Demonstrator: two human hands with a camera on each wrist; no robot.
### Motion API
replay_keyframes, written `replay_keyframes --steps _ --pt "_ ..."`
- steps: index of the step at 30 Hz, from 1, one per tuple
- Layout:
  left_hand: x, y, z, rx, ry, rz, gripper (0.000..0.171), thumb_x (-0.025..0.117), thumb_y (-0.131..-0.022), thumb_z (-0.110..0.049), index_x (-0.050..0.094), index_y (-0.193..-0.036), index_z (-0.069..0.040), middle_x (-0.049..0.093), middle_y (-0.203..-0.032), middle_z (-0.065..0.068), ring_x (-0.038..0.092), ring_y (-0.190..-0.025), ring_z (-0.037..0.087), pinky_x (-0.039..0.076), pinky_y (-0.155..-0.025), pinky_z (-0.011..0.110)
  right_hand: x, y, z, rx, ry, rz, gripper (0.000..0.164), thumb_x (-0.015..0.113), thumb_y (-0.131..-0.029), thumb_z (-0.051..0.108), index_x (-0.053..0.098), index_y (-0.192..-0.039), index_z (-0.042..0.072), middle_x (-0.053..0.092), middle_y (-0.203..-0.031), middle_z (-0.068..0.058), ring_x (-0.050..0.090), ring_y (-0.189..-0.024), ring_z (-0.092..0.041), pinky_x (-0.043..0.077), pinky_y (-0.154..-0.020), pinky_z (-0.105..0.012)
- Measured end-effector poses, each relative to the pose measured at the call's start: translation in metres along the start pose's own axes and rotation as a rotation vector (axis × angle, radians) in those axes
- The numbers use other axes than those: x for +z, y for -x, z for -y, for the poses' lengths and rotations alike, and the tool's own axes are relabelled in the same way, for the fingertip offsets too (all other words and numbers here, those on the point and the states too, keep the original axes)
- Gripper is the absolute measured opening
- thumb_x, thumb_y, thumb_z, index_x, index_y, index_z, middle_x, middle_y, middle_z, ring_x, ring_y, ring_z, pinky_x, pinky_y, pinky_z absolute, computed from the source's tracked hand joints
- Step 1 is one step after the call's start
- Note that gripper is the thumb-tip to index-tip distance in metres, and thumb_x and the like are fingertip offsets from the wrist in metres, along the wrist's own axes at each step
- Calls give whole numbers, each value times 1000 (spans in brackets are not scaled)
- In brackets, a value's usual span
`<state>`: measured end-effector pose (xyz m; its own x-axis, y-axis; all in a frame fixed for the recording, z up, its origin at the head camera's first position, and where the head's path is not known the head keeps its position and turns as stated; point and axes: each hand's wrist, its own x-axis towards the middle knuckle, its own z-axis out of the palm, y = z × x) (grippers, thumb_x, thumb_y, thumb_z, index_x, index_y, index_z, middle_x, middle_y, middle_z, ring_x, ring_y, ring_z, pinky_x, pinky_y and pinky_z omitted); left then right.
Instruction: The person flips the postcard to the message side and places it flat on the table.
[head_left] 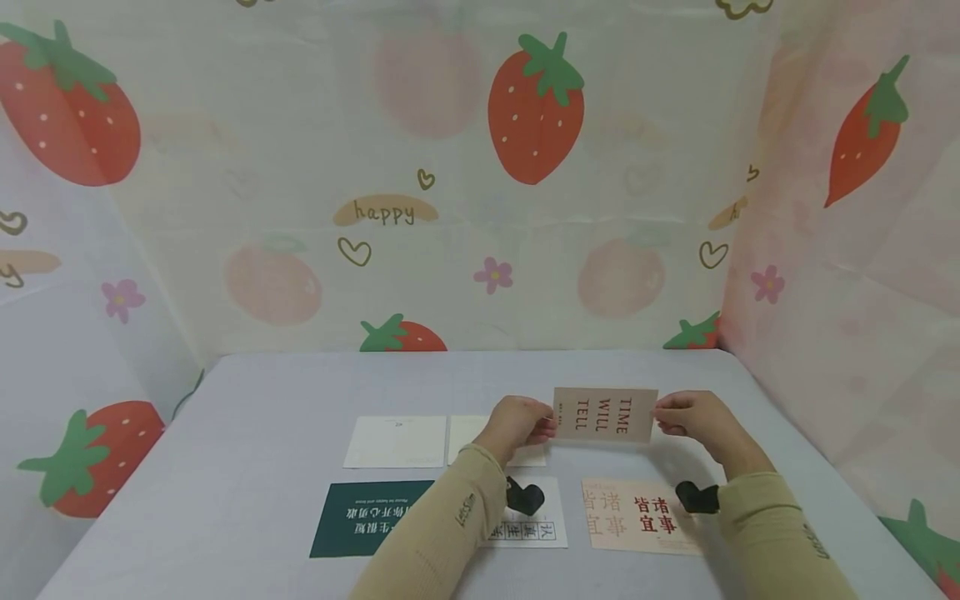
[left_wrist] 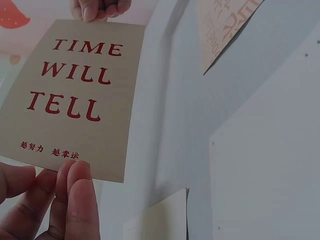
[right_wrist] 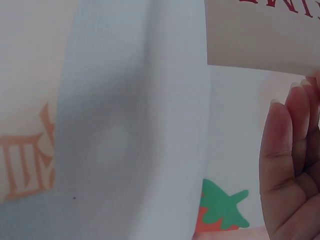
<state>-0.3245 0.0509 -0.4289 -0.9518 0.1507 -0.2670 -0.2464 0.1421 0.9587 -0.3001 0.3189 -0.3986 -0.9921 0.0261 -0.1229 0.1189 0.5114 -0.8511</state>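
Observation:
A beige card (head_left: 603, 414) with large red capital letters is held up above the table. My left hand (head_left: 517, 427) pinches its left end, and my right hand (head_left: 701, 423) pinches the right end. In the left wrist view the card's lettered face (left_wrist: 75, 100) shows fully, with left-hand fingers (left_wrist: 82, 205) at the lower edge and the right hand (left_wrist: 102, 7) at the opposite edge. The right wrist view catches only one corner of the card (right_wrist: 260, 45), above the right hand's fingers (right_wrist: 277, 130).
On the white table (head_left: 255, 433) lie a white card (head_left: 395, 442), a cream card (head_left: 461, 433) partly behind my left hand, a dark green card (head_left: 337, 533), a white card with boxed characters (head_left: 551, 533) and a pink card (head_left: 622, 533). Strawberry-printed cloth (head_left: 300, 167) surrounds the table.

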Motion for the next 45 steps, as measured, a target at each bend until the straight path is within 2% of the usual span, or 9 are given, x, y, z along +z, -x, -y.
replay_keyframes --steps 5,14,18,24,30,34,38,45 --pt "-1 0 1 4 7 -7 17 58 -87 -17 67 -92 -3 67 -75 6 64 -64 11 54 -64 24 0 2 -1 -15 27 26 26 62 -87 16 62 -102 -6 64 -91 -7 59 -75 -11 53 -71 -26" --pt "-2 -3 2 -2 3 -22 20 59 -88 -22 68 -89 -4 67 -75 5 63 -65 11 53 -61 21 -1 3 -2 -33 -62 81 24 59 -88 11 61 -102 -9 66 -85 -7 62 -73 -15 54 -70 -28" --pt "-3 -3 2 -7 13 -9 21 60 -88 -23 69 -88 -4 67 -75 5 64 -65 11 54 -61 21 -2 2 -4 -44 -79 104 23 57 -89 10 60 -102 -8 66 -89 -9 63 -78 -17 54 -72 -28" --pt "-5 -2 4 20 16 20 18 63 -84 -20 69 -86 -3 69 -81 10 65 -68 13 54 -65 23 -3 3 -5 -66 -113 128 21 58 -89 8 60 -101 -8 66 -90 -11 64 -84 -22 54 -74 -28" --pt "-6 -2 4 31 28 35 19 65 -83 -17 68 -88 0 68 -81 10 65 -69 14 54 -65 23 0 2 -7 -93 -135 139 25 60 -87 7 57 -104 -13 66 -92 -17 64 -84 -23 54 -74 -29" --pt "-6 -2 5 36 30 45 21 65 -83 -14 67 -94 4 67 -78 7 64 -68 13 54 -65 23 0 2 -8 -99 -133 135 28 60 -87 8 57 -105 -13 66 -93 -17 64 -85 -23 54 -74 -28" --pt "-7 -2 6 42 33 56 21 64 -83 -11 67 -96 5 68 -79 8 64 -68 12 54 -66 23 0 3 -9 -102 -78 137 26 58 -88 7 57 -107 -11 65 -97 -17 63 -90 -29 53 -76 -28" --pt "-7 -2 8 44 13 33 12 65 -82 -10 69 -88 -1 67 -77 6 64 -69 14 54 -67 24 -3 6 -10 -124 -52 168 20 53 -90 4 59 -106 -7 63 -101 -13 62 -94 -30 52 -80 -30"
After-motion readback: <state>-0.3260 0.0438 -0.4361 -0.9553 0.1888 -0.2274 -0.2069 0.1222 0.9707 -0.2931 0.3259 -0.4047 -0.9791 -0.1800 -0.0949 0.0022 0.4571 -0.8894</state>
